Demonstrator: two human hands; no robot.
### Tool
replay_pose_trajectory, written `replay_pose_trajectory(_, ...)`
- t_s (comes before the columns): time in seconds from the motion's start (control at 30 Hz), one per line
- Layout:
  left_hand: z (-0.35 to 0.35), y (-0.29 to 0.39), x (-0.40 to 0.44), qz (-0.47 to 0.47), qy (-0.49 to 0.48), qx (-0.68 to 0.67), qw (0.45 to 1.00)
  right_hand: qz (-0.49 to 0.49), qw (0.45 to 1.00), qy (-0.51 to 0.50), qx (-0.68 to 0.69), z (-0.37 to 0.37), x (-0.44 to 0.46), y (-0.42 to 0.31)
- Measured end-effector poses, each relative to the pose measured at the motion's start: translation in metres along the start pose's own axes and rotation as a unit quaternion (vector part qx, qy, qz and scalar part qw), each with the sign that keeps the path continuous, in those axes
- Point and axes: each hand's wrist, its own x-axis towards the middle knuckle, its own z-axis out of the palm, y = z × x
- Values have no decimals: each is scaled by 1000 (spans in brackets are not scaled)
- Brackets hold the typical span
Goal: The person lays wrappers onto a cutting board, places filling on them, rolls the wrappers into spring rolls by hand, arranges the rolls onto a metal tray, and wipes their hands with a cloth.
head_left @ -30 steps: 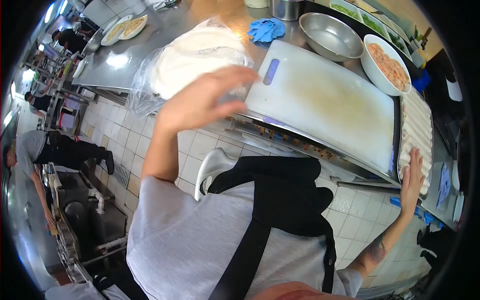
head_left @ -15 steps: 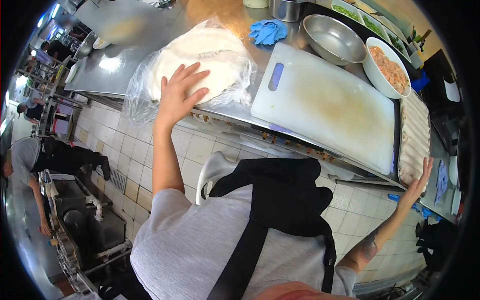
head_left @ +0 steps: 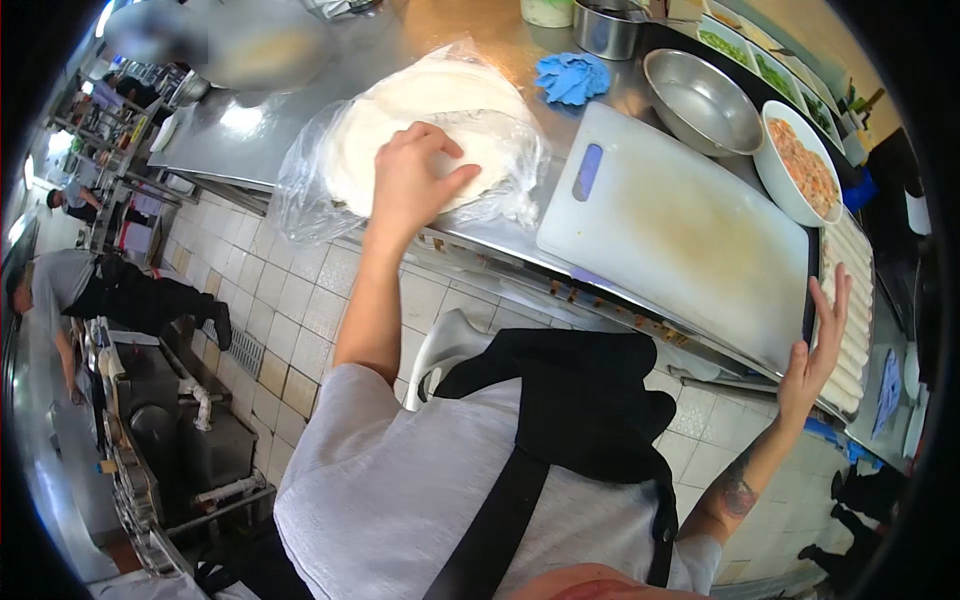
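A broad, flat round of white dough (head_left: pixel 440 90) lies on clear plastic wrap (head_left: pixel 305 185) at the table's edge. Over its near part is my left hand (head_left: pixel 412 180), fingers bent and thumb apart, with nothing visible in it. Whether the fingertips touch the dough cannot be made out. My right hand (head_left: pixel 820 345) is open, fingers stretched upward, beside a tray (head_left: pixel 822 404) of long pale rolls (head_left: pixel 848 310). It overlaps the tray's near edge in view; contact is unclear. Between the hands lies a white cutting board (head_left: pixel 690 225) with worn brownish marks.
Behind the board are a crumpled blue cloth (head_left: pixel 572 78), a metal bowl (head_left: pixel 703 103), a white bowl of chopped orange-pink filling (head_left: pixel 803 165) and a metal pot (head_left: pixel 608 30). Containers of greens (head_left: pixel 775 75) line the back. A co-worker (head_left: pixel 130 290) bends over equipment at left.
My left hand has gone from flat and spread on the dough to bent fingers, slightly raised. My right hand has shifted up along the tray's edge. The whole view has moved slightly.
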Motion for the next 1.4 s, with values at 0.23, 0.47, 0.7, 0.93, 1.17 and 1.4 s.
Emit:
replay_pose_trajectory(0.23, 10, -8, 4, -31, 32, -66, 997, 41, 995, -87, 38, 33, 2, -21)
replay_pose_trajectory(0.47, 5, 0, 7, -1, 12, -17, 1000, 110, 981, -145, 72, 34, -3, -15)
replay_pose_trajectory(0.7, 5, 11, 12, -20, -7, -5, 1000, 110, 988, -90, 52, 32, -5, -19)
replay_pose_trajectory(0.93, 10, 9, 10, -19, 12, 12, 1000, 92, 990, -82, 66, 32, -8, -16)
replay_pose_trajectory(1.17, 9, 26, 8, -36, 3, 26, 999, 92, 988, -101, 68, 31, -9, -15)
replay_pose_trajectory(1.4, 10, 12, 13, -84, -3, 14, 996, 78, 989, -90, 85, 32, -9, -13)
